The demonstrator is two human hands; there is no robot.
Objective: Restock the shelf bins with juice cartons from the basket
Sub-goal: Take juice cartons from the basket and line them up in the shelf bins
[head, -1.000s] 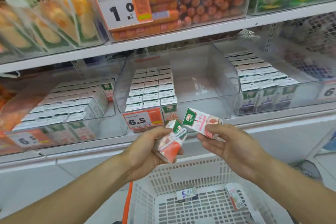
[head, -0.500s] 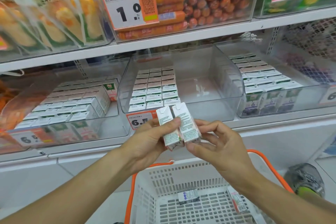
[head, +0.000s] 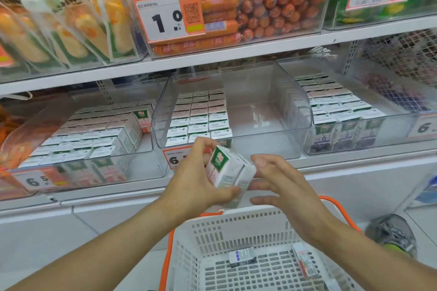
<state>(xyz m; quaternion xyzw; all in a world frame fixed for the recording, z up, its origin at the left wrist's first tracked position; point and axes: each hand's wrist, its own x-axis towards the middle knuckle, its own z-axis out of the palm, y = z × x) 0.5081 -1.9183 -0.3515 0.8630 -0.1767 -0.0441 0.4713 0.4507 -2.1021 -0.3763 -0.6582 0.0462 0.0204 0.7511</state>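
My left hand [head: 196, 179] grips two small white juice cartons [head: 227, 170] side by side, just in front of the middle clear bin [head: 267, 142]. That bin holds rows of cartons [head: 198, 116] on its left side, and its right side is bare. My right hand [head: 276, 182] is beside the cartons with fingers spread, touching their right face. Below stands the white basket [head: 236, 227] with orange handles, holding a dark carton [head: 242, 256] and a pink one [head: 305, 263].
The left bin [head: 142, 163] and the right bin [head: 413, 134] are full of cartons. The upper shelf carries sausages [head: 260, 12] and pouch packs [head: 71, 26]. Price tags hang on the bin fronts. A shoe [head: 392, 234] shows at the lower right.
The two cartons, held one in each hand a second ago, were brought together. Both now sit in my left hand, and my right hand has opened beside them.
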